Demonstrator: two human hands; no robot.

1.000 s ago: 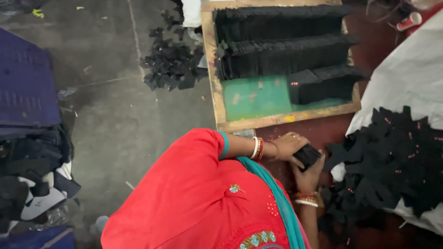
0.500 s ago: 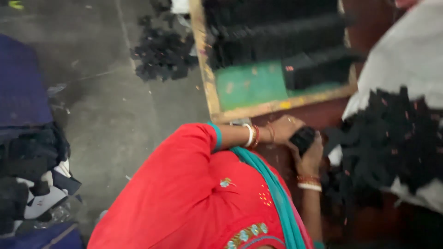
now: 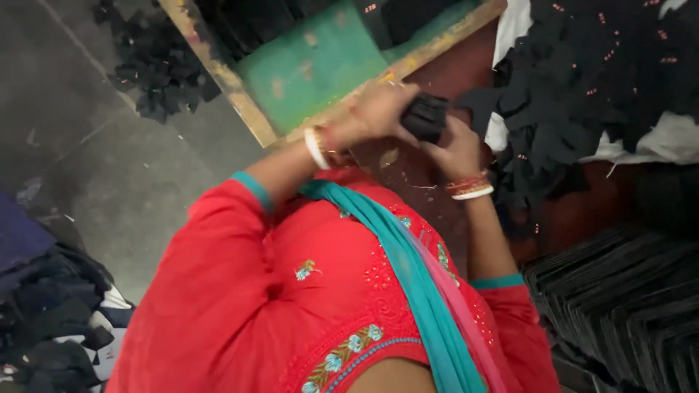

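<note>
Both hands meet over the dark red surface (image 3: 582,211). Left hand (image 3: 382,109) and right hand (image 3: 455,149) each grip closed on a small stack of black fabric pieces (image 3: 424,116), held between them just beside the wooden tray (image 3: 240,102). Stack's long axis runs roughly up-down in view; blurred. Heap of black cut pieces (image 3: 590,80) near right.
</note>
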